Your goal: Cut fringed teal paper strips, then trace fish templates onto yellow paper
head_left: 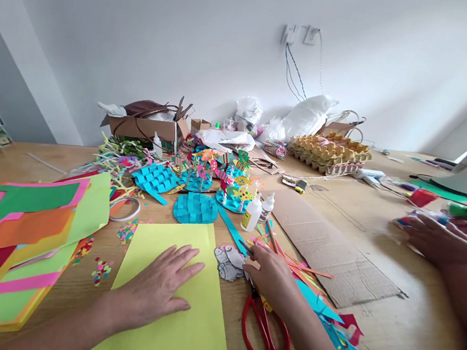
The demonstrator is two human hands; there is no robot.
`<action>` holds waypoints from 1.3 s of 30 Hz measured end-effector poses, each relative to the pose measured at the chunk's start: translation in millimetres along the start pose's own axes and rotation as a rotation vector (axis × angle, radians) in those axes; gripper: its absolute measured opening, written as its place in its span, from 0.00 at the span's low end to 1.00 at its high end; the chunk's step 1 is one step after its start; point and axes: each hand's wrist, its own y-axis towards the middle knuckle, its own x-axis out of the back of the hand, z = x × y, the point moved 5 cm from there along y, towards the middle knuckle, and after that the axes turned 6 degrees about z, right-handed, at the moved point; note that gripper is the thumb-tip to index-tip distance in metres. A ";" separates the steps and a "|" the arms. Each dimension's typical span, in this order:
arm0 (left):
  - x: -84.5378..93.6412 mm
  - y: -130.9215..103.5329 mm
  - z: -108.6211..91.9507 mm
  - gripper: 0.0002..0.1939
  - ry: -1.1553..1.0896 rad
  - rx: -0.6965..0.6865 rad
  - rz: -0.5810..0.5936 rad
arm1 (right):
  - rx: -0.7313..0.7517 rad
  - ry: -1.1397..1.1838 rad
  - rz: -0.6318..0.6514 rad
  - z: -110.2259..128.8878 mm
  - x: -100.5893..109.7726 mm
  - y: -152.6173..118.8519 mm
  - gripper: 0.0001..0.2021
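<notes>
My left hand [164, 289] lies flat with fingers spread on a sheet of yellow paper [212, 333]. Just right of that sheet, my right hand [269, 274] has its fingers curled together over the paper scraps. A thin dark tip shows at its fingertips, too small to name. Beside those fingers lie grey paper fish cutouts [229, 263]. Red-handled scissors [267, 331] rest below the right hand, their blades partly hidden under it. Two glue bottles [251, 214] stand just beyond.
Coloured paper sheets [26, 245] are stacked at left, near a tape roll [125, 209]. Woven blue paper pieces [195, 208] lie ahead. Cardboard [327, 247] and blue scraps [326, 319] spread at right. Another person's hands [443, 243] work at far right. Egg trays [331, 153] sit behind.
</notes>
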 end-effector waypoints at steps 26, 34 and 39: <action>-38.8 -79.8 -35.0 0.37 -0.050 -0.146 0.044 | -0.018 -0.154 0.080 2.0 -12.7 1.6 0.07; -32.2 -74.0 -37.8 0.33 -0.039 -0.128 0.114 | -0.012 -0.107 0.024 4.5 -7.7 0.7 0.07; -28.6 -73.1 -39.0 0.35 -0.082 -0.083 0.162 | 0.025 -0.013 -0.057 -0.1 -5.3 3.6 0.04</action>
